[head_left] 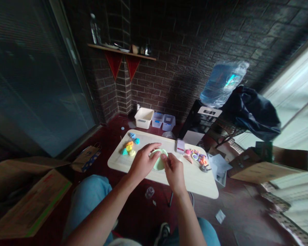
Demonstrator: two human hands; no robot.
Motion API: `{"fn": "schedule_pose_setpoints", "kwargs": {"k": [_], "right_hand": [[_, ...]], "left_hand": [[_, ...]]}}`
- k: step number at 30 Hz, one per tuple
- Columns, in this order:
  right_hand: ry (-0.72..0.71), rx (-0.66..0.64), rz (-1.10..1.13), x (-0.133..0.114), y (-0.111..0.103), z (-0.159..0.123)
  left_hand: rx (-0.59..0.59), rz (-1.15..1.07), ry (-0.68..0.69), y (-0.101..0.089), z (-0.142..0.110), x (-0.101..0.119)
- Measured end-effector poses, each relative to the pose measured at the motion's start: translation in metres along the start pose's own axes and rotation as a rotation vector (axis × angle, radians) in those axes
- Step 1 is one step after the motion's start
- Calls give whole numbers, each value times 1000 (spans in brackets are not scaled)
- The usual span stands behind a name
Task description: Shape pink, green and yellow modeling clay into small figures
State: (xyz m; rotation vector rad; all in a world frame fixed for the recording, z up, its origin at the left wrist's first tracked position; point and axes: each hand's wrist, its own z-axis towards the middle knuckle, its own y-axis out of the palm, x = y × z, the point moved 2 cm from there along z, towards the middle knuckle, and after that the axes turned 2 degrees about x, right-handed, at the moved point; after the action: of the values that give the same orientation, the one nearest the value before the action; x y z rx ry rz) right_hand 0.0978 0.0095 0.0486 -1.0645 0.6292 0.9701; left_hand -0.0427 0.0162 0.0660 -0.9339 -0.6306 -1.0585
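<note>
Both hands meet over a low pale table (pixel 195 181). My left hand (pixel 142 162) and my right hand (pixel 173 171) pinch the edges of a flat light-green piece of clay (pixel 158 161) held just above the tabletop. Small clay shapes in blue, yellow, orange and teal (pixel 129 147) lie on the table to the left of my hands. To the right lie a phone (pixel 180 146) and several colourful moulds and clay bits (pixel 196 156).
A white bin (pixel 144 118) and two clear boxes (pixel 163 121) stand on the floor behind the table. A water jug (pixel 222 83), a dark cloth (pixel 251 111), cardboard boxes (pixel 267 164) and papers (pixel 218 168) crowd the right. Flattened cardboard (pixel 25 201) and a paper bag (pixel 86 158) lie left.
</note>
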Motion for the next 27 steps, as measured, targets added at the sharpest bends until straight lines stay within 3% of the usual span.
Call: {"fn": "schedule_pose_setpoints", "kwargs": {"k": [5, 12, 16, 22, 27], "right_hand": [[-56, -66, -46, -3, -2, 5], [72, -29, 49, 4, -2, 2], [34, 7, 9, 4, -4, 0], [-37, 46, -36, -3, -6, 1], [-35, 4, -10, -3, -8, 2]], "left_hand": [[-118, 34, 130, 4, 9, 2], [-3, 21, 43, 1, 12, -5], [-31, 58, 58, 0, 11, -5], [31, 94, 104, 2, 9, -7], [45, 45, 128, -1, 11, -6]]}}
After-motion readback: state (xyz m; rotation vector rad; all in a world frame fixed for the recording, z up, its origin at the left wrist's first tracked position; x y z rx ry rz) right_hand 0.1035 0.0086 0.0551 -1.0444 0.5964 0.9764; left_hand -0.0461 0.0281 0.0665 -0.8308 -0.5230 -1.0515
